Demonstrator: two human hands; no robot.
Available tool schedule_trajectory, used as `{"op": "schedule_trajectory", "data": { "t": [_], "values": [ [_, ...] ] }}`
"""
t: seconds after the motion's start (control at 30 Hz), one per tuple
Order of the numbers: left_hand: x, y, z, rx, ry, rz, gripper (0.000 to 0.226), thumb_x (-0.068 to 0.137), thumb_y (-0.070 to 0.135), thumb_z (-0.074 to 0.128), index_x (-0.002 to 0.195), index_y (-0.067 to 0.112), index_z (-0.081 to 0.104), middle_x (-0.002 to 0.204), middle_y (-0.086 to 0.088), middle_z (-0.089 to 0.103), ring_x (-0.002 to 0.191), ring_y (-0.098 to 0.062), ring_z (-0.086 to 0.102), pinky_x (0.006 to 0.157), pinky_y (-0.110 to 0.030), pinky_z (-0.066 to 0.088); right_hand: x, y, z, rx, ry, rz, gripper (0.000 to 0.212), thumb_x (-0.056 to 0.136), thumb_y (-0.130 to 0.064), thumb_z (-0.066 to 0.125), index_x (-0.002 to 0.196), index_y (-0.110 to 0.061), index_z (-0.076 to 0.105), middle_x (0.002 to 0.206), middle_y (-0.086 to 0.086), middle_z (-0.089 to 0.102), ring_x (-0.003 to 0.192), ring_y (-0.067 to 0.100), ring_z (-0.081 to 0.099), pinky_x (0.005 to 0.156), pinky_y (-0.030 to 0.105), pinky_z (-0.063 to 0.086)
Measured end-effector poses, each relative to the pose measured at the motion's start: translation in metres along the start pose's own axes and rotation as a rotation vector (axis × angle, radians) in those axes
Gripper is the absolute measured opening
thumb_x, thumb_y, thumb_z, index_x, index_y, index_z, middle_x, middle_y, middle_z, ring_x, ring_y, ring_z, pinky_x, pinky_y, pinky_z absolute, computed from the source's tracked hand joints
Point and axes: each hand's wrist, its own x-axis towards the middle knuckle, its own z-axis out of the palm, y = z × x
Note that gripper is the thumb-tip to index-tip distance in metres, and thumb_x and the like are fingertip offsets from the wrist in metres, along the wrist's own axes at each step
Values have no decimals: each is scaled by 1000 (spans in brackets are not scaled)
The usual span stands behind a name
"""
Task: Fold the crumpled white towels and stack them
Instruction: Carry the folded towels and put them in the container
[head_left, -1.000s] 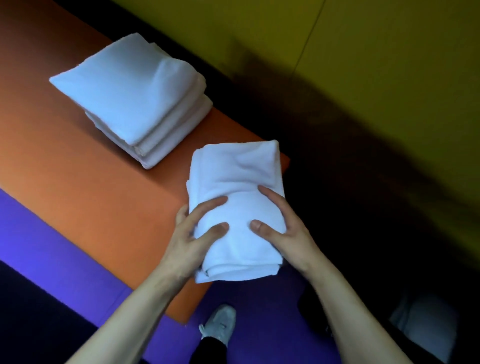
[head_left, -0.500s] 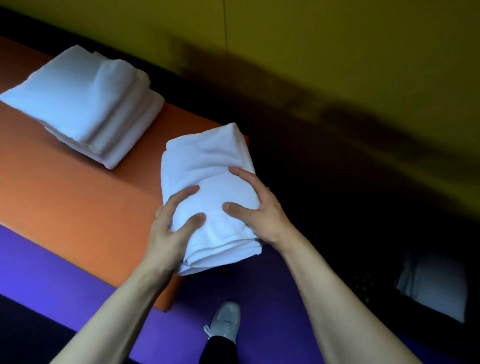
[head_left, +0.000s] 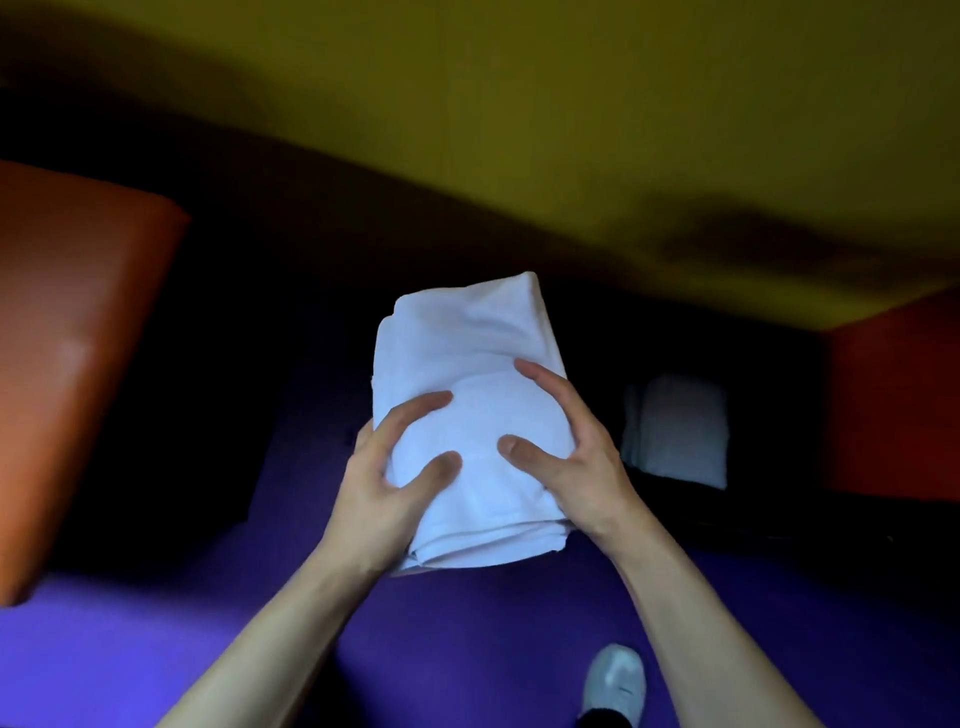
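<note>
— What have you got on the head camera?

— I see a folded white towel (head_left: 467, 415) held up in the air in front of me, over the purple floor (head_left: 493, 634). It touches no surface. The folded layers show along its near edge, and the far end points away toward the yellow wall (head_left: 571, 130).

— And the hands?

— Both are on it. My left hand (head_left: 387, 488) grips the left side, thumb and forefinger spread across the top, the remaining fingers hidden under or behind the cloth. My right hand (head_left: 566, 457) grips the right side in the same way, thumb and forefinger lying on top. Both are closed round the towel, one on each long side (the picture is a little blurred, so I can't make out the fingers underneath).

— Where's the table?

— The orange table (head_left: 78, 338) is off to the left edge of the view, well apart from the towel. Only one corner and part of its top show.

— Anything else around?

— To the right, low against a dark area, there is a pale whitish bundle (head_left: 680, 431), too dim to say what it is. Beyond that, a red panel (head_left: 898, 405) at the right edge. At the bottom, one white shoe (head_left: 615, 680) on the purple floor, just right of my right forearm.
</note>
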Motion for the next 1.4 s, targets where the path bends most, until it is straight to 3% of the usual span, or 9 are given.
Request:
{"op": "schedule_trajectory", "data": {
  "t": [0.2, 0.53, 0.7, 0.83, 0.9, 0.97, 1.07, 1.2, 1.4],
  "values": [
    [2, -19, 134, 67, -160, 27, 51, 74, 36, 70, 120, 56, 63, 134, 14, 49, 117, 11, 50, 84, 2, 40, -46, 83, -107, 116, 171, 27, 66, 80, -26, 83, 136, -46, 55, 138, -18, 58, 128, 5, 54, 106, 36, 50],
    [110, -89, 268, 244, -266, 62, 48, 83, 29, 76, 120, 56, 62, 132, 6, 47, 120, -9, 53, 95, -17, 46, 28, 218, -190, 326, 298, 36, 58, 88, -6, 72, 135, -38, 58, 131, -11, 64, 117, 8, 64, 89, 26, 57],
    [157, -151, 290, 380, -188, 67, 50, 80, 29, 77, 122, 51, 62, 130, 2, 51, 119, -13, 54, 93, -11, 42, 84, 289, -184, 230, 261, 62, 57, 86, -10, 75, 131, -42, 59, 131, -15, 62, 112, -4, 61, 84, 12, 51],
    [178, -178, 302, 404, -153, 107, 50, 84, 29, 73, 127, 49, 58, 135, -2, 42, 122, -17, 49, 102, -25, 42, 115, 319, -185, 129, 281, 29, 59, 88, -14, 76, 133, -44, 55, 135, -19, 57, 113, -15, 55, 88, 6, 46],
    [190, -192, 307, 537, -137, 139, 54, 90, 26, 67, 140, 40, 52, 150, -10, 31, 136, -27, 39, 113, -33, 36, 130, 333, -178, 7, 257, 37, 62, 91, -28, 73, 143, -48, 44, 146, -11, 49, 130, -1, 49, 105, 18, 42],
    [204, -212, 312, 863, -202, 103, 62, 99, 22, 56, 156, 29, 35, 166, -17, 9, 152, -38, 13, 124, -45, 19, 145, 348, -170, -357, 145, 180, 68, 94, -54, 58, 152, -54, 21, 163, 1, 23, 149, 19, 26, 121, 38, 23],
    [214, -239, 319, 1239, -465, -84, 70, 106, 36, 41, 161, 31, 0, 168, -15, -11, 153, -45, -5, 125, -53, 8, 160, 358, -161, -888, 49, 333, 71, 99, -58, 40, 159, -43, 5, 168, 9, -8, 154, 27, -2, 124, 49, 0],
    [216, -236, 326, 1400, -528, -132, 77, 106, 36, 40, 160, 27, -14, 169, -11, -11, 154, -42, -2, 122, -50, 18, 165, 351, -160, -847, -46, 320, 69, 102, -49, 39, 161, -34, 5, 169, 5, 2, 154, 26, 10, 124, 44, 10],
    [184, -178, 316, 1429, -468, 76, 73, 101, 32, 51, 161, 21, 10, 168, -12, 7, 152, -37, 13, 120, -45, 24, 125, 305, -166, -744, 143, 135, 64, 101, -37, 50, 159, -32, 23, 166, 2, 23, 148, 22, 26, 121, 33, 18]
  ]
}}
